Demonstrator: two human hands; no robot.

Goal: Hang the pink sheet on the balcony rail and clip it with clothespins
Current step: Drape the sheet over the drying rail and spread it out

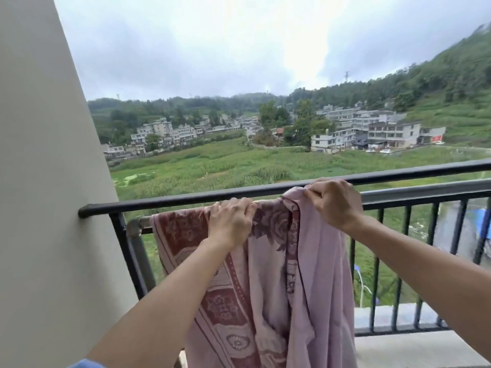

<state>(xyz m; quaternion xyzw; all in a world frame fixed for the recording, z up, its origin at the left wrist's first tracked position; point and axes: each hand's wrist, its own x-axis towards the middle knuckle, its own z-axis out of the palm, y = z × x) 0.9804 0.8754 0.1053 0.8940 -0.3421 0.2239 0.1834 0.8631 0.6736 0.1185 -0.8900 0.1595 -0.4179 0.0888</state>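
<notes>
**Pink sheet draped over the balcony rail, both hands at its top fold**

The pink sheet (pixel 268 274) hangs over the balcony rail (pixel 164 201) in limp, bunched folds, with patterned cloth to the left and plain cloth to the right. It looks light and soft and would probably slide on the smooth bar, so the best hold is along the top fold where it crosses the bar. The left hand (pixel 231 221) curls its fingers over the patterned cloth there. Just to the right, the right hand (pixel 333 203) pinches the gathered plain fold between thumb and fingers. No clothespins are in view. A pale wall (pixel 39 181) stands at the left, and fields and houses lie far beyond.
</notes>
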